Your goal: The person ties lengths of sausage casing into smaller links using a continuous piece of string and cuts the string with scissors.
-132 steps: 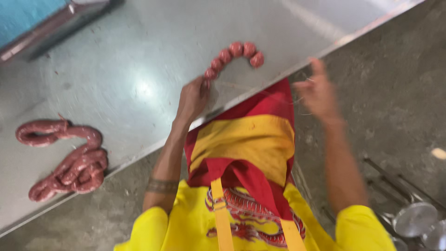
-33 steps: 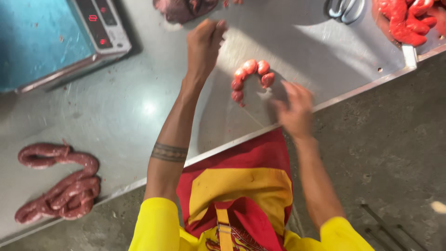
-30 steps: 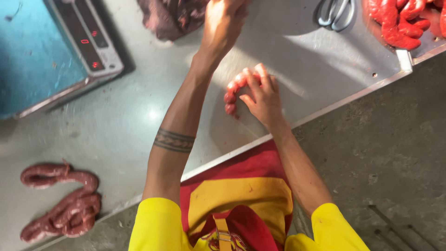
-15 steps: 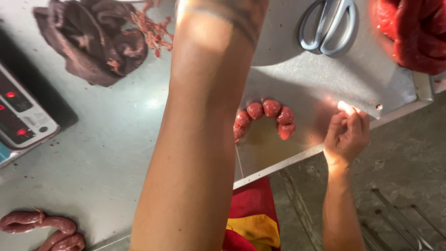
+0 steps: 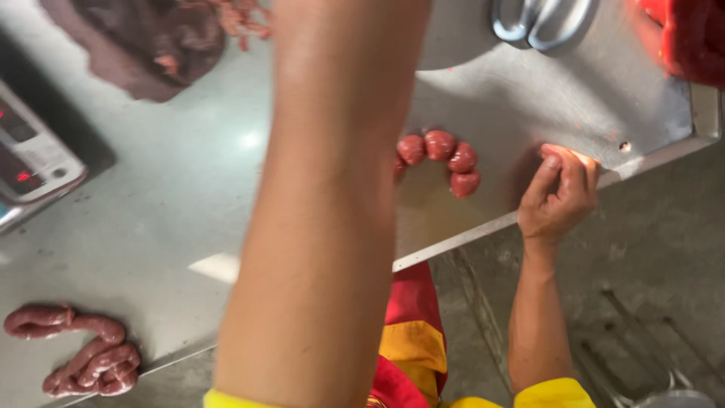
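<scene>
1. Here, the right hand (image 5: 560, 195) rests at the desk's (image 5: 151, 211) near edge, fingers curled together, the thumb pressed on the metal lip; it clamps nothing that I can see.
2. The sausage link (image 5: 442, 157) lies on the desk just to the left of that hand, near it but not touching.
3. The left forearm (image 5: 332, 219) reaches up through the middle of the view and covers the link's left end; the left hand itself is past the top edge, so I cannot tell whether it is apart or closed.
4. The link is a short curved chain of round, reddish-pink, glossy beads, bent in an arch that opens toward the person.
5. Four beads show fully; a fifth peeks out beside the forearm.
6. One coil of longer, pinkish-brown sausage (image 5: 75, 355) lies at the desk's lower left, well apart from both hands.
7. One dark brownish heap (image 5: 151, 41) sits at the upper left, with one scale (image 5: 34, 162) at the left edge.
8. One pair of scissors (image 5: 540, 19) lies at the top, right of the forearm.
9. One red mass of meat (image 5: 691, 41) fills the upper right corner, blurred.
</scene>
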